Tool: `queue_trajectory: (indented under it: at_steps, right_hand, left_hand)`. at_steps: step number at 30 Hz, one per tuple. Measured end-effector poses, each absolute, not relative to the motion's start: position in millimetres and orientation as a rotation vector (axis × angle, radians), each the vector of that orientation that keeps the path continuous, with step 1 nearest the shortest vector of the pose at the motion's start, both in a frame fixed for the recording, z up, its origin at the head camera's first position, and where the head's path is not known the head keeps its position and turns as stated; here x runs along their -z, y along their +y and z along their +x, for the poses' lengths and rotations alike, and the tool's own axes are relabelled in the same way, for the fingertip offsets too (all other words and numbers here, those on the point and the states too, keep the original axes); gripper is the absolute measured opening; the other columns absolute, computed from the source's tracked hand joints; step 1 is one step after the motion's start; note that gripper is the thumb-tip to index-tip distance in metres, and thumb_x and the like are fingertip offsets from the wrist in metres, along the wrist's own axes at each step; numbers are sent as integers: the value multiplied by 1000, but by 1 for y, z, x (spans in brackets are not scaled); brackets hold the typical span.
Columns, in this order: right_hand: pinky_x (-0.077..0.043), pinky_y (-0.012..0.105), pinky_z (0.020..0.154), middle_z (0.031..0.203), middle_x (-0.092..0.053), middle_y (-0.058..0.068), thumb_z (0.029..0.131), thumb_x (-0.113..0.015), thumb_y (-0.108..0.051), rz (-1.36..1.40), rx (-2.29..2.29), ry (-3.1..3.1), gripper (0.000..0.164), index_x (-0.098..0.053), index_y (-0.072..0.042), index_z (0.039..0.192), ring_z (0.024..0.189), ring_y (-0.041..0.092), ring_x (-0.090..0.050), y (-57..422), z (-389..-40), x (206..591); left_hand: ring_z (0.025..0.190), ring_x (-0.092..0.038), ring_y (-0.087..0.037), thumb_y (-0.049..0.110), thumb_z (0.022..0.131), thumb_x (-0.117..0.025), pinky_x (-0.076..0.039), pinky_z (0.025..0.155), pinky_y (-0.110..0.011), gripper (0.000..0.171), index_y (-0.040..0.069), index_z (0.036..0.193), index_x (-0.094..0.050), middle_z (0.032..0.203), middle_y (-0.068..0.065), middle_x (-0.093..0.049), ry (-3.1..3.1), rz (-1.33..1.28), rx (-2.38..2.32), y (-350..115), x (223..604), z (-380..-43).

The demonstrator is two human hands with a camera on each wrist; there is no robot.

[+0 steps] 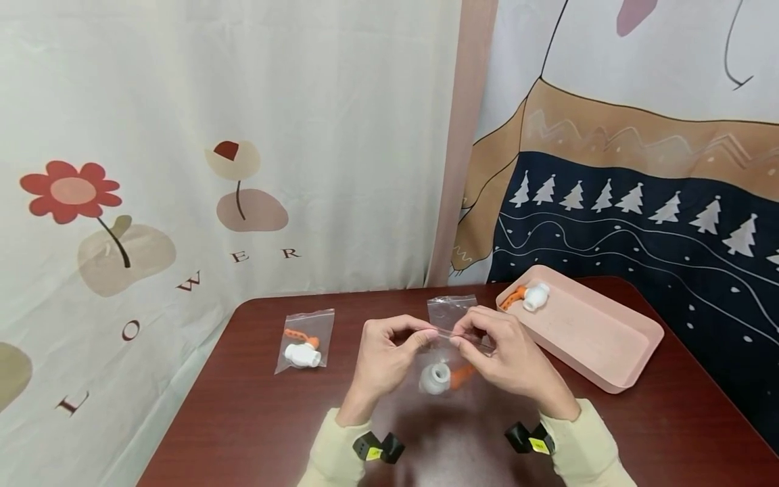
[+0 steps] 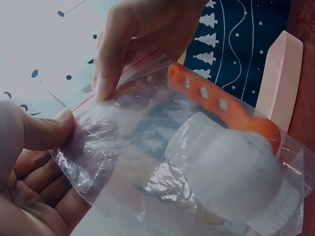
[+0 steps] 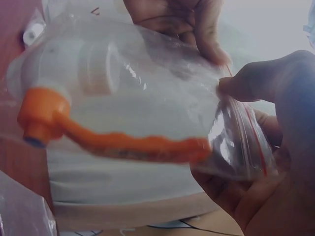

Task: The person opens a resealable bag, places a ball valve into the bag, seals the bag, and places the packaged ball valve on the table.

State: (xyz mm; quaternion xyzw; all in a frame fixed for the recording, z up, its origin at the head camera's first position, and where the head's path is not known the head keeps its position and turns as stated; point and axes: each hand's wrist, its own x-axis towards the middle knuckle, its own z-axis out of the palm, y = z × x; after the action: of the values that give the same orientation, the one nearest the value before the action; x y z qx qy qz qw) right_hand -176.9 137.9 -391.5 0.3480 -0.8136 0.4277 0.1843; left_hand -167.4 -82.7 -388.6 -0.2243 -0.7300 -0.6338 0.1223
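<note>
My left hand (image 1: 386, 358) and right hand (image 1: 511, 355) pinch the red-lined zip edge of a clear zip bag (image 2: 133, 128) between thumbs and fingers, the two thumbs close together. Inside the bag hangs a white plastic ball valve (image 2: 231, 172) with an orange lever handle (image 3: 142, 147). In the head view the valve hangs below my hands, above the table, and my right fingers partly cover the handle. Whether the zip is fully sealed I cannot tell.
On the table (image 1: 243, 419), another bagged valve (image 1: 302, 355) lies to the left. A pink tray (image 1: 584, 345) at the right holds a loose white valve (image 1: 536, 296) with an orange handle. Another clear bag (image 1: 450, 304) lies behind my hands. Curtains hang behind the table.
</note>
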Motion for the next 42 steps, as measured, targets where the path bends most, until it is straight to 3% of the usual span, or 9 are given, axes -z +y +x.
queue_trajectory:
  at_steps: [6,13,22,29,35,42]
  right_hand:
    - [-43,21,49,77,-54,-12,88,-78,-5,995,-1213,-2250,22,-68,-25,89,65,10,-52,142,-178,390]
    - [-41,18,49,77,-54,-12,88,-79,-5,1003,-1203,-2237,22,-68,-24,90,65,8,-51,143,-179,389]
    - [-44,23,50,78,-54,-12,88,-78,-5,1004,-1196,-2268,23,-67,-24,90,65,11,-51,145,-180,392]
    - [-44,15,54,78,-54,-13,87,-78,-5,1028,-1149,-2247,23,-66,-24,90,67,10,-53,149,-184,393]
    - [-46,16,56,79,-55,-13,87,-79,-5,1026,-1142,-2263,22,-67,-23,90,70,10,-54,154,-186,392]
    - [-45,16,55,78,-54,-14,90,-77,-8,1015,-1134,-2293,20,-66,-25,90,70,4,-52,158,-185,390]
  left_hand:
    - [73,-75,-13,12,91,-78,-65,70,-35,10,2,92,-79,80,-18,-77,-2099,-627,1910,-87,387,-169]
    - [76,-77,-15,10,93,-74,-66,74,-36,12,-1,96,-78,83,-20,-77,-2091,-669,1906,-91,385,-170]
    - [75,-77,-17,11,93,-75,-66,72,-37,11,0,95,-79,83,-19,-77,-2077,-651,1876,-94,384,-170]
    - [75,-76,-15,10,92,-76,-66,72,-38,10,1,94,-78,83,-20,-76,-2057,-610,1896,-99,383,-171]
    - [74,-75,-16,11,92,-76,-65,72,-44,10,2,93,-78,83,-20,-77,-2053,-583,1876,-101,382,-172]
    - [74,-76,-13,5,93,-73,-66,71,-37,11,-5,95,-76,84,-27,-75,-2003,-591,1924,-104,381,-172]
